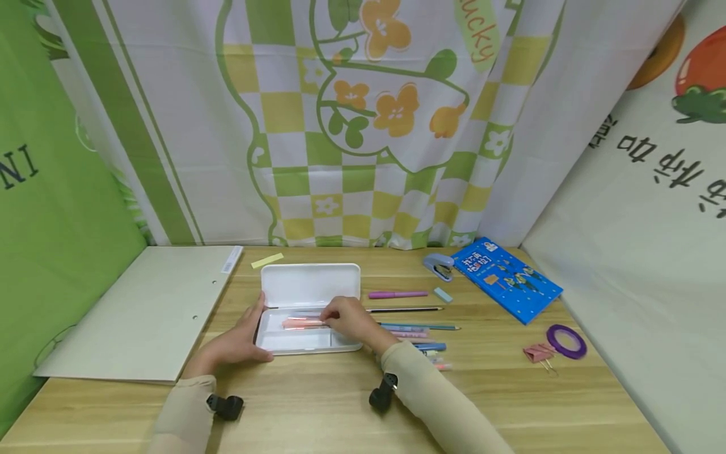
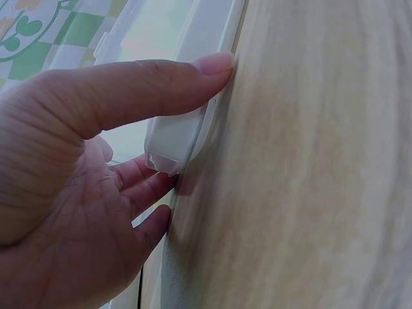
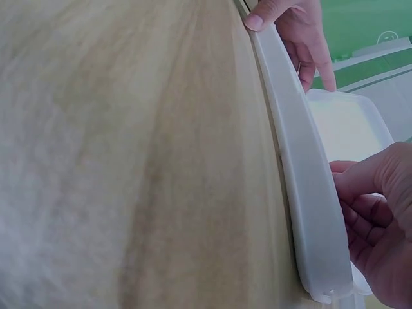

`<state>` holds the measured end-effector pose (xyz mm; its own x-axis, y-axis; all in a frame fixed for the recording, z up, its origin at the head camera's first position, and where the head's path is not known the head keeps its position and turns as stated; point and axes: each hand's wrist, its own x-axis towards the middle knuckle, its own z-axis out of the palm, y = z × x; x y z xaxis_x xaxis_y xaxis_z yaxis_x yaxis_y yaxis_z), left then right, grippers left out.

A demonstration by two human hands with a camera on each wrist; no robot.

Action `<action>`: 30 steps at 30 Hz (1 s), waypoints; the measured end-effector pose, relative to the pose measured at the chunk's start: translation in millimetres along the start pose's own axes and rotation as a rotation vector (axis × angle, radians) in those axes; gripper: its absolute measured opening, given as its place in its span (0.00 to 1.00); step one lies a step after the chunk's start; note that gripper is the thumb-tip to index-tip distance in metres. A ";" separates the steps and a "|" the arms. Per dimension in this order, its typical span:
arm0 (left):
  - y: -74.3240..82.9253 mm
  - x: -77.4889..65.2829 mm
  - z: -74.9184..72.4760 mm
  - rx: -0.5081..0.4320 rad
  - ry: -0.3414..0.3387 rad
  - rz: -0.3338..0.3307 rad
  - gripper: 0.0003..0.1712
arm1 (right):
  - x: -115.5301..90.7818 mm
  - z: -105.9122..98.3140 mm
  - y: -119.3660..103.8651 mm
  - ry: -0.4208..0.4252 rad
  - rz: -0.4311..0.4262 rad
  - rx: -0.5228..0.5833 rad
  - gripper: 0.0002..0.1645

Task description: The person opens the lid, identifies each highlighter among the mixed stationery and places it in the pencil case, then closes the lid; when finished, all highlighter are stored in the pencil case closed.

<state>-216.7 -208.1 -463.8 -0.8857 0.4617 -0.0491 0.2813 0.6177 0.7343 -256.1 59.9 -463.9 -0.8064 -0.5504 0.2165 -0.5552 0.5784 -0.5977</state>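
Observation:
A white pencil case (image 1: 292, 343) lies on the table with its lid (image 1: 311, 285) raised toward the back. My left hand (image 1: 244, 337) grips its left end, the thumb (image 2: 215, 63) at the front edge and the fingers round the side. Over the tray, my right hand (image 1: 347, 316) pinches the end of a coral-pink pen (image 1: 303, 323), which lies low in the long compartment. In the right wrist view the fingertips dip behind the case's front wall (image 3: 309, 187), which hides the pen there.
Right of the case lie a purple pen (image 1: 398, 294), pencils (image 1: 420, 326), several pens and markers (image 1: 431, 347) and an eraser (image 1: 443, 294). Farther right are a stapler (image 1: 439, 266), blue book (image 1: 507, 277), binder clip (image 1: 539, 353) and purple tape roll (image 1: 567, 342). A large board (image 1: 136, 309) lies left.

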 end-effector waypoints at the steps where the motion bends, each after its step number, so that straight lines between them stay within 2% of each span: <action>1: -0.1 0.0 0.0 -0.001 0.000 0.000 0.76 | 0.1 0.2 0.0 -0.001 -0.002 -0.002 0.04; 5: -1.3 0.6 0.3 0.000 0.002 0.000 0.76 | -0.1 0.0 1.5 -0.010 -0.012 0.007 0.04; 8: -2.6 1.2 1.1 -0.002 0.002 0.001 0.76 | -2.2 -1.8 6.0 -0.015 0.006 0.068 0.05; 12: -3.6 1.5 1.9 -0.003 0.001 -0.006 0.76 | -7.6 -10.7 13.8 -0.035 0.087 0.233 0.07; 17: -2.7 1.5 1.5 0.001 -0.001 -0.005 0.75 | -18.8 -31.8 20.7 -0.065 0.199 0.466 0.12; 22: -0.8 1.5 0.7 -0.006 -0.005 -0.013 0.76 | -36.8 -58.0 29.2 -0.046 0.217 0.649 0.17; 26: -0.6 1.3 0.2 -0.015 -0.006 -0.012 0.76 | -55.7 -78.3 43.3 -0.035 0.243 0.642 0.20; 30: -1.3 0.1 -0.1 -0.011 -0.005 -0.010 0.76 | -75.8 -92.6 62.9 -0.026 0.237 0.541 0.18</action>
<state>-217.1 -208.9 -464.7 -0.8867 0.4584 -0.0599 0.2681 0.6155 0.7412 -248.8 193.8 -446.4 -0.8867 -0.4621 0.0136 -0.1717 0.3018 -0.9378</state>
